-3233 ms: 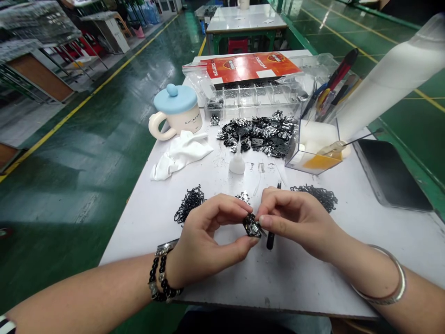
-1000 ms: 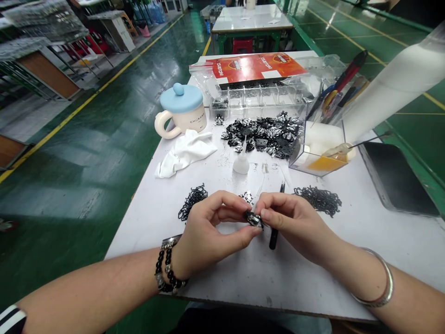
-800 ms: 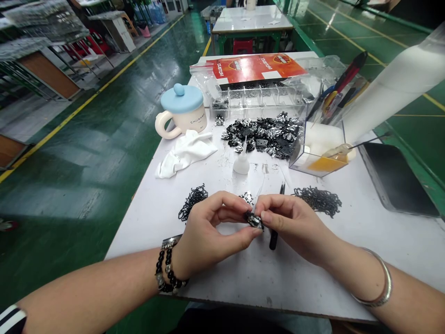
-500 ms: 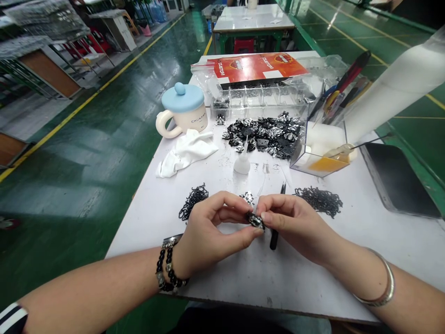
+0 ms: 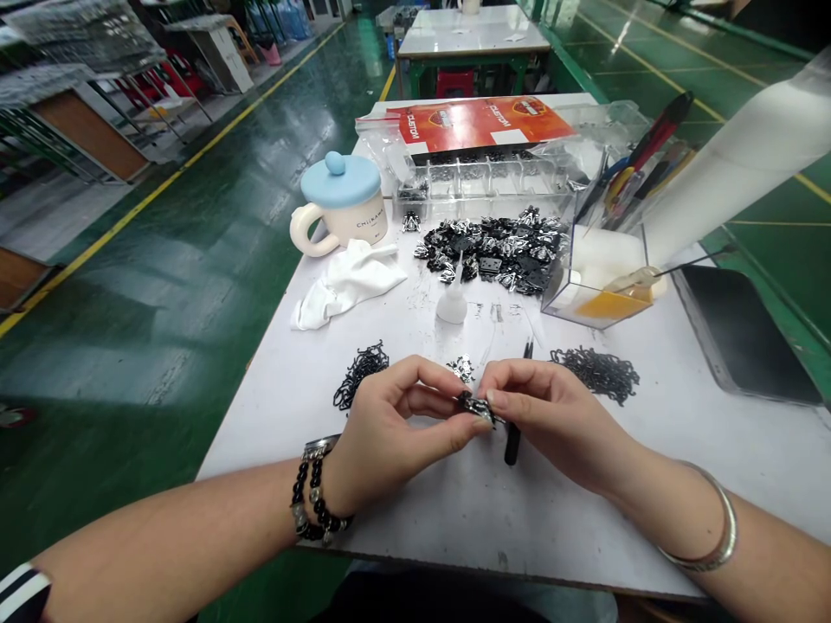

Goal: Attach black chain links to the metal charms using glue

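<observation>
Head | 1 black-and-silver part (image 5: pixel 477 407) is being pinched by half-curled left hand (image 5: pixel 384 434) | right hand (image 5: pixel 554 407), fingertips nearly closed, is being held at its edge, grip unclear

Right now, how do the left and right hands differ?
Grip: the left hand holds the small black-and-silver part between thumb and fingers; the right hand has its fingertips at the part's edge, and what they pinch is too small to tell.
Wrist: the left hand's wears black beaded bracelets, the right hand's a silver bangle.
Shared: both are bare and meet at the part above the table.
</observation>
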Demonstrator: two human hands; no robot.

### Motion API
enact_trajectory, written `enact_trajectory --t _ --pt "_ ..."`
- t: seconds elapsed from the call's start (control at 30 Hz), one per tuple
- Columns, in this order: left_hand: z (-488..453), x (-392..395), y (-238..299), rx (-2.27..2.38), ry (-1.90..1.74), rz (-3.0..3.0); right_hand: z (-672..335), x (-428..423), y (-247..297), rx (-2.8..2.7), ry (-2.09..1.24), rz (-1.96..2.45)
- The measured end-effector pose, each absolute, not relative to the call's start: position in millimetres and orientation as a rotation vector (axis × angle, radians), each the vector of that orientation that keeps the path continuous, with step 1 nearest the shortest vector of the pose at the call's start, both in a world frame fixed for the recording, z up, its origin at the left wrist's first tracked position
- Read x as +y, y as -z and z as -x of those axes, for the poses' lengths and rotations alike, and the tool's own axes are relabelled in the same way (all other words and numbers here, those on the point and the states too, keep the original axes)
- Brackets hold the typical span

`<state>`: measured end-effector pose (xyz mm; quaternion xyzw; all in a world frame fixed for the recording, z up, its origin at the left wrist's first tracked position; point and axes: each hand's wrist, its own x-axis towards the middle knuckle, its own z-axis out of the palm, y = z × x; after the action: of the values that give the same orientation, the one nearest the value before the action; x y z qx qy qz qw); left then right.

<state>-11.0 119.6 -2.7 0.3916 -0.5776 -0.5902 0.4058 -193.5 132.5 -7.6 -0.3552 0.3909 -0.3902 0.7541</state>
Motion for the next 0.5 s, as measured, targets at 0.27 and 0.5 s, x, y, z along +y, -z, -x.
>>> enact_trajectory --t 0.27,0.5 --pt "9.7 121.9 4.4 -1.484 1.506 -0.987 194.4 133.1 10.5 0.825 0.847 0.78" --pt "10.0 121.8 5.6 -1.5 1.507 -0.954 196.7 132.4 10.2 0.832 0.828 0.818"
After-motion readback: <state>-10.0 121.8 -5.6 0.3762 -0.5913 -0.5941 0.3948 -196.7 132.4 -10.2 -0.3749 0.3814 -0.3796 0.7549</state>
